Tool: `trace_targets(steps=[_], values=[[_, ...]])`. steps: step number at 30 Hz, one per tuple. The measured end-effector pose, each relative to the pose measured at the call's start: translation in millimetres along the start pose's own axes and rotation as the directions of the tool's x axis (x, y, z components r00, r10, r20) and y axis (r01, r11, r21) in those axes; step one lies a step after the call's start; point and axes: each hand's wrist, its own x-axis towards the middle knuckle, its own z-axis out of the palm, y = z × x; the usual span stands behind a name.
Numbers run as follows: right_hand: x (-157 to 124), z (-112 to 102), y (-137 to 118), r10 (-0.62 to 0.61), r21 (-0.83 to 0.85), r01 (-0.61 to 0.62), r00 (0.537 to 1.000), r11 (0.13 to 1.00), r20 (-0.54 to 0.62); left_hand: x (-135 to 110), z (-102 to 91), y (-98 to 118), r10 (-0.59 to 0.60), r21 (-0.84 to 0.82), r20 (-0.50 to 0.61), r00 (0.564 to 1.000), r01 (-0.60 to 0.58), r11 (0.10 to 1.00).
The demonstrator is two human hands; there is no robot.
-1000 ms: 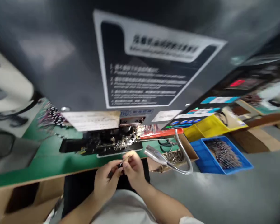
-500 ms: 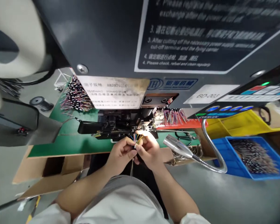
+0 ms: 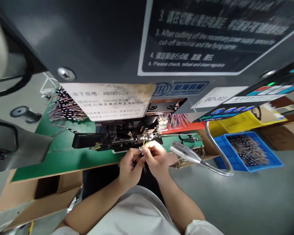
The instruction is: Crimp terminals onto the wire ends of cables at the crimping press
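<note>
My left hand [image 3: 130,168] and my right hand [image 3: 155,159] meet just in front of a terminal crimping machine [image 3: 127,135]. Between their fingertips is a small bundle of thin coloured wires [image 3: 143,147], with yellow, green and blue strands fanning upward. Both hands are closed in a pinch on this bundle, thumbs close together. A thin tail of it shows below the fingers; the part inside the grip is hidden. The wire ends point toward the machine's lit working area, a little apart from it.
A bendable lamp [image 3: 186,152] reaches in beside my right hand. Wire bundles lie on the green table [image 3: 71,160], on a red tray [image 3: 183,128] and in a blue bin [image 3: 250,167]. Scissors [image 3: 189,138] lie at the right. Cardboard boxes [image 3: 51,195] stand below left.
The view has shifted and turned slightly. My hands have drawn a little back from the machine, and the wires stand closer together, less spread, in the fingertips.
</note>
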Motion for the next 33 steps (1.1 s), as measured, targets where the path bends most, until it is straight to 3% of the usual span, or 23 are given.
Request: trace_targets(steps=[9,14,20,25,33], values=[[2.0,-5.5,8.0,-0.018,-0.014,0.019,0.998,1.0,0.054,-1.1,3.2,-6.1,0.14,0.149,-0.039,0.989,-0.133,0.98],[6.0,-4.0,10.3,0.025,-0.059,-0.026,0.999,0.998,-0.024,2.9,3.1,-9.0,0.125,0.269,-0.049,0.991,-0.108,0.957],[10.4,-6.8,13.4,-0.117,-0.093,0.116,0.993,0.989,0.002,6.1,3.9,-6.6,0.156,0.335,-0.059,0.986,-0.128,0.934],[11.4,-8.4,12.9,-0.076,-0.083,0.079,0.996,0.993,0.041,6.2,2.3,-4.5,0.249,0.419,-0.077,0.965,-0.196,0.887],[13.3,-6.1,12.9,-0.08,-0.107,0.082,0.997,0.991,0.016,8.9,0.6,-5.9,0.235,0.438,-0.086,0.968,-0.175,0.882]])
